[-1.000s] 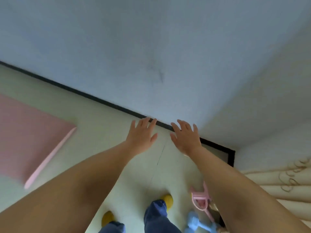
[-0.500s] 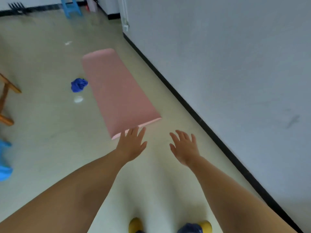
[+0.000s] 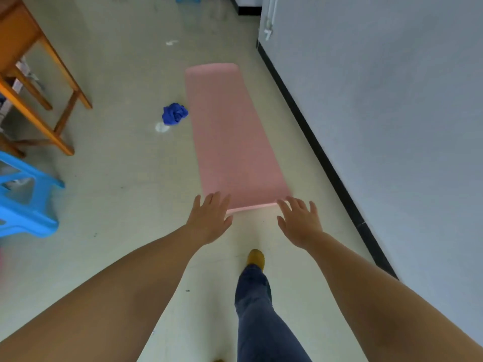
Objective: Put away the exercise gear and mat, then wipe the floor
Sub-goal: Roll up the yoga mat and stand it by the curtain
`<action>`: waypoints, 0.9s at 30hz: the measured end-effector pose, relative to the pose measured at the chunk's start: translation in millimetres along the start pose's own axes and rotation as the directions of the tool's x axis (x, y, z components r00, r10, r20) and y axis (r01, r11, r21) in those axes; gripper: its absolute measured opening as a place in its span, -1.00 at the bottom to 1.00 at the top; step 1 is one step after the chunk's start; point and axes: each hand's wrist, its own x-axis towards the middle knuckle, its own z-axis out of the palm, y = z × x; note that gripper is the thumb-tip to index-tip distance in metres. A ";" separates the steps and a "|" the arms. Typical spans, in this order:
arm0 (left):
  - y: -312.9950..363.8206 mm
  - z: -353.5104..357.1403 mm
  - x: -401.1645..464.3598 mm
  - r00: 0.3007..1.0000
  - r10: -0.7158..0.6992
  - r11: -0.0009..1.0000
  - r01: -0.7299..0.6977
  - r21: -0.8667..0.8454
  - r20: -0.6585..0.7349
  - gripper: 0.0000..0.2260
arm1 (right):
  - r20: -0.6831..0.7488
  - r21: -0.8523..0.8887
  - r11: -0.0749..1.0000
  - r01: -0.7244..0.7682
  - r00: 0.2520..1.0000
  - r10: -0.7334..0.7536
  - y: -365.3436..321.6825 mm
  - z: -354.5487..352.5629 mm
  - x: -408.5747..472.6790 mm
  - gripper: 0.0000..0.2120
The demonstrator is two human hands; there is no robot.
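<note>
A pink exercise mat (image 3: pixel 230 134) lies flat and unrolled on the pale floor, running away from me along the wall. My left hand (image 3: pixel 209 218) is stretched out with spread fingers over the mat's near left corner. Over the near right corner my right hand (image 3: pixel 299 220) reaches forward the same way, fingers straight. Neither hand holds anything; whether they touch the mat cannot be told. A crumpled blue cloth (image 3: pixel 174 114) lies on the floor just left of the mat.
A wooden table (image 3: pixel 31 82) stands at the left, a blue plastic stool (image 3: pixel 21 194) in front of it. The grey wall with a black skirting (image 3: pixel 324 158) runs along the right. White smudges (image 3: pixel 162 127) mark the floor. My leg and yellow shoe (image 3: pixel 256 258) are below the hands.
My view has swung from the wall corner round to the length of the mat. The mat's near edge now lies directly under both outstretched hands, and I have stepped closer.
</note>
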 end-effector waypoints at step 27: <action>-42.3 345.8 486.8 0.900 0.167 0.985 -0.131 -0.116 0.402 -0.54 | 0.433 0.070 0.983 0.168 0.883 -0.182 112.5 341.6 490.5 -0.47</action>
